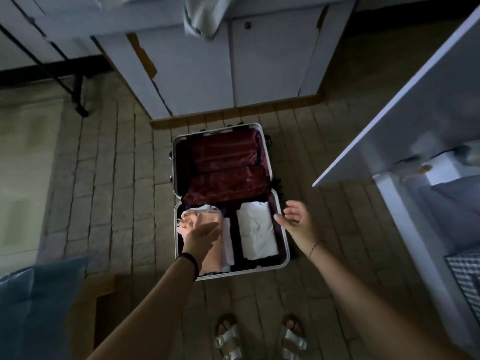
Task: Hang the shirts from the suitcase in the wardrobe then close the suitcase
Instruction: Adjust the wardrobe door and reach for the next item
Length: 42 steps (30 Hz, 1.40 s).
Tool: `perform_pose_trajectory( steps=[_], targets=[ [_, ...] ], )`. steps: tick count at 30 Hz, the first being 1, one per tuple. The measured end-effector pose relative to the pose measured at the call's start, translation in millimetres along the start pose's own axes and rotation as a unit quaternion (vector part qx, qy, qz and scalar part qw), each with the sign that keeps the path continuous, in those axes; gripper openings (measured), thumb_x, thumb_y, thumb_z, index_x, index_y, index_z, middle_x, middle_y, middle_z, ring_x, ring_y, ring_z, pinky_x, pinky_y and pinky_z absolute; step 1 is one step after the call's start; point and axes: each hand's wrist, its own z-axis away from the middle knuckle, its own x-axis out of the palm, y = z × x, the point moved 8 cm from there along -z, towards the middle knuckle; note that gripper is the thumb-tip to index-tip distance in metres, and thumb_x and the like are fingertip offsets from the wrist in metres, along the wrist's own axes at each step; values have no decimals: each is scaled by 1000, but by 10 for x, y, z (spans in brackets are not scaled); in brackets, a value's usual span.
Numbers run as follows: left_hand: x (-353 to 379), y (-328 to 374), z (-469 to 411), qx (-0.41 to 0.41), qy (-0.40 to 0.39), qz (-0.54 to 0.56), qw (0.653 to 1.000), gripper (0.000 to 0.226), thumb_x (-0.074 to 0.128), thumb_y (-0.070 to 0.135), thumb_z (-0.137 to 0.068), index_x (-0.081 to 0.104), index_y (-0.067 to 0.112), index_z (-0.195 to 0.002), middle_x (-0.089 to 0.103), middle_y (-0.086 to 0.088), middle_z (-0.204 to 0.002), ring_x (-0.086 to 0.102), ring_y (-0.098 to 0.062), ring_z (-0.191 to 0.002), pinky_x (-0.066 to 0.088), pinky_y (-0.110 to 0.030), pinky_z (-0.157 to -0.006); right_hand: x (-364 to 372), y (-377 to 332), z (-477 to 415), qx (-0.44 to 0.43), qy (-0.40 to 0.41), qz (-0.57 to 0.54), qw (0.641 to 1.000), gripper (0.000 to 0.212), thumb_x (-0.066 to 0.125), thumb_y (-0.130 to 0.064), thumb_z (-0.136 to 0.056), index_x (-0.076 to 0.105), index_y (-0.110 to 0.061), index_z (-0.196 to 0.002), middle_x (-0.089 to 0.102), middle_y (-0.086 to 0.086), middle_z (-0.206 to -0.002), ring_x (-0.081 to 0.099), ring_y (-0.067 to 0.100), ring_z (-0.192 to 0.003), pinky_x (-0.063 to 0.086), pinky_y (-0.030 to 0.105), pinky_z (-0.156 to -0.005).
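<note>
While the suitcase (244, 272) lies open flat on the floor (117, 178), its far half shows only dark red lining (226, 165), and its near half holds the folded clothes. A pink shirt (191, 216) sits at the left of that half, a white shirt (257, 232) at the right, and a pale striped piece (228, 242) lies between them, just beside the pink one.

The left hand (201, 239) reaches over the pink shirt with its fingers straight and holding nothing; whether it touches the cloth cannot be told. A black band (191, 265) circles that wrist. The right hand (296, 219) hangs above the suitcase's right rim, palm turned inward, fingers loosely spread, with nothing in it, and a thin red thread (313, 248) crosses its wrist.

Near the suitcase's front edge stand the person's feet in silver sandals (227, 339). Beyond the far half rises a white cabinet (233, 61) with shut doors. At the right a white door (402, 100) stands open, and a blue cushion (33, 302) fills the lower left corner.
</note>
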Motion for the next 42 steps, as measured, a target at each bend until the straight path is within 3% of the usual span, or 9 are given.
perform_pose_trajectory(
  steps=[6, 12, 18, 26, 29, 33, 35, 37, 42],
  targets=[
    [510, -1034, -1143, -2, -48, -1, 999, 20, 59, 16, -93, 62, 9, -111, 61, -4, -93, 55, -16, -90, 43, -20, -68, 529, 1351, -764, 29, 13, 20, 999, 58, 73, -17, -81, 48, 0, -130, 57, 14, -123, 57, 20, -108, 44, 23, -87],
    [1117, -1978, -2421, 20, -85, -13, 996, 51, 67, 42, -83, 61, 12, -124, 64, -9, -120, 60, -24, -112, 45, -38, -103, 986, 2706, -1593, 27, 4, 53, 998, 66, 74, -25, -79, 44, -5, -135, 51, 9, -135, 49, 20, -124, 41, 31, -102],
    [1548, -2639, -3307, 3, -76, 37, 996, 58, 60, 41, -90, 46, 12, -138, 55, -5, -132, 57, -21, -115, 45, -41, -102, 1262, 3634, -2311, 15, -4, 65, 998, 77, 71, -31, -81, 32, -7, -143, 44, 3, -140, 42, 18, -132, 37, 26, -103],
    [1589, -2990, -3472, -20, -55, 53, 997, 57, 58, 32, -93, 40, 9, -142, 47, -7, -139, 49, -22, -122, 42, -29, -95, 1492, 3795, -2466, -17, 19, 82, 996, 80, 74, -28, -79, 30, -8, -143, 43, 4, -138, 41, 17, -129, 32, 24, -105],
    [1610, -3046, -3467, -32, -51, 68, 996, 62, 60, 32, -91, 38, 8, -143, 46, -9, -142, 50, -24, -123, 43, -31, -98, 1495, 3822, -2514, 12, 37, 71, 997, 93, 75, -37, -76, 22, -9, -147, 37, 7, -146, 36, 20, -135, 31, 35, -112],
    [1648, -2995, -3485, -20, -47, 94, 994, 51, 61, 29, -91, 45, 7, -134, 55, -13, -133, 59, -24, -104, 51, -27, -73, 1438, 3881, -2601, 58, 48, 26, 997, 98, 74, -32, -78, 12, -9, -150, 41, 9, -146, 42, 23, -133, 36, 34, -108],
    [1683, -2995, -3484, -31, -49, 99, 993, 49, 59, 31, -92, 45, 9, -133, 53, -20, -134, 60, -30, -108, 55, -33, -72, 1417, 3891, -2634, 66, 54, 34, 996, 94, 74, -31, -78, 17, -6, -148, 47, 10, -140, 47, 24, -127, 38, 30, -101],
    [1740, -3037, -3476, -52, -62, 95, 992, 57, 58, 36, -92, 38, 13, -141, 46, -20, -140, 51, -34, -121, 49, -40, -91, 1419, 3902, -2655, 78, 50, 47, 995, 80, 75, -33, -78, 35, -4, -141, 56, 10, -130, 55, 24, -117, 41, 27, -90],
    [1794, -3018, -3462, -52, -86, 96, 990, 56, 55, 41, -93, 39, 18, -141, 46, -17, -140, 52, -27, -116, 42, -31, -84, 1446, 3891, -2680, 78, 26, 53, 995, 64, 73, -31, -80, 46, -2, -131, 55, 10, -129, 55, 25, -115, 40, 26, -85]
  ],
)
